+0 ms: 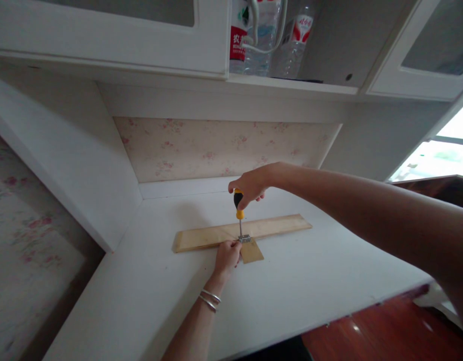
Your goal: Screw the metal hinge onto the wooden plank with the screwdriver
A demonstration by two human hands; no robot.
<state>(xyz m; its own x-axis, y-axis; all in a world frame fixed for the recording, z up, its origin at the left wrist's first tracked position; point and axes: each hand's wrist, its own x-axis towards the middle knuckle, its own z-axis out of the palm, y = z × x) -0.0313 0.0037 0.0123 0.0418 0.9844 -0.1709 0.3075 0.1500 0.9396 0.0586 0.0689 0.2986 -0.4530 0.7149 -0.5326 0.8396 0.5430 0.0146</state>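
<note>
My right hand (254, 186) grips the black-and-yellow handle of a screwdriver (239, 214) from above. The screwdriver stands nearly upright, its shaft pointing down at a small metal hinge (245, 238). Under it lie a long, thin wooden board (280, 226) and a short wooden piece (252, 252) that sticks out toward me; the hinge sits where they meet. My left hand (227, 254), with two silver bangles at the wrist, has its fingers closed at the hinge's left end, by the screwdriver tip. What its fingertips pinch is hidden, and any screw is too small to make out.
The pieces lie on a white desktop (171, 296) with side panels and a back wall. Overhead, a white cabinet (141, 45) holds several plastic bottles (297, 40) and a white cable (256, 30). The desk's front edge runs along the lower right, above a reddish floor (359, 333).
</note>
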